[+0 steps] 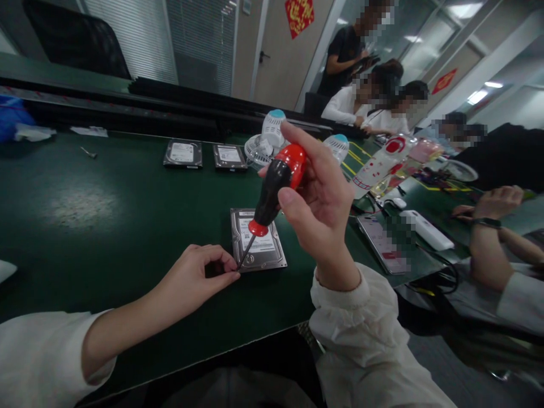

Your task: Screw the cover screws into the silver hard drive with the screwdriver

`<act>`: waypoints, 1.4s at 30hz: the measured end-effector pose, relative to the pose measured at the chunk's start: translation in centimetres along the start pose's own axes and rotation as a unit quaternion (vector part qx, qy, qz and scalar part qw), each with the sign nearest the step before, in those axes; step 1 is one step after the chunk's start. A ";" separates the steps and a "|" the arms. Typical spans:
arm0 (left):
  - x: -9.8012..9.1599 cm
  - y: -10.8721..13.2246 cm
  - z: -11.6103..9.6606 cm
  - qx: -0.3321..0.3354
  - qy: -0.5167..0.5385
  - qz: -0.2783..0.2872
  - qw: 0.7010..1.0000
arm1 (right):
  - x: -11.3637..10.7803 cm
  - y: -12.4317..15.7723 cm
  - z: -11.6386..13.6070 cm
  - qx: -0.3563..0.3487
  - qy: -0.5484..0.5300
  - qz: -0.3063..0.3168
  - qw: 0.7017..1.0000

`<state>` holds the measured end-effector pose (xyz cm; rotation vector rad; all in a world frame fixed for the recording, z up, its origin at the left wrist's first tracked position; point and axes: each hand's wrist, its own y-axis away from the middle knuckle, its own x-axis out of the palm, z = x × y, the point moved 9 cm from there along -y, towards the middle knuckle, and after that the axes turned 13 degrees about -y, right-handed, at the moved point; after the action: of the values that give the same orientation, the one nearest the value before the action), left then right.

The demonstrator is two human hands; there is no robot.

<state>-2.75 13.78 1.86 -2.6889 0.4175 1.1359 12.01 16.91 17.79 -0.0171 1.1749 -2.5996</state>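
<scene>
My right hand (317,198) is closed around the red and black handle of a screwdriver (274,190). The screwdriver slants down to the left, and its tip reaches the near left corner of a hard drive (270,243) lying label up on the table. At that corner my left hand (208,266) pinches thumb and fingers together beside the tip. Whatever sits between those fingertips is too small to make out. Part of the drive's label is hidden behind the screwdriver.
Two more hard drives, one at left (183,154) and one beside it (230,157), lie farther back on the green table (140,226). Small fans (274,127), a bottle (380,164) and a phone (382,243) stand or lie to the right. Another person's arm (493,238) rests at far right.
</scene>
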 end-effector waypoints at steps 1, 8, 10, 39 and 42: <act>0.0 0.0 0.0 -0.001 -0.001 0.000 1.000 | 0.0 0.0 0.2 -0.005 0.014 -0.002 1.000; -0.1 0.3 0.2 -0.006 -0.001 0.005 1.000 | 0.0 0.1 0.4 0.003 0.036 0.011 0.999; -0.1 0.2 0.2 -0.004 0.000 0.004 1.000 | 0.3 0.2 0.9 -0.025 0.021 0.032 0.999; 0.0 0.2 0.5 -0.024 -0.034 0.004 0.999 | 2.7 -2.0 3.3 -0.083 0.221 0.143 0.961; 0.0 0.1 0.5 -0.025 -0.036 0.001 0.999 | 4.4 -2.8 3.8 -0.095 0.232 0.244 0.937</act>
<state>-3.08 13.80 1.53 -2.6803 0.3856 1.2567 7.53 14.70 21.90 0.7851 1.3607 -2.0922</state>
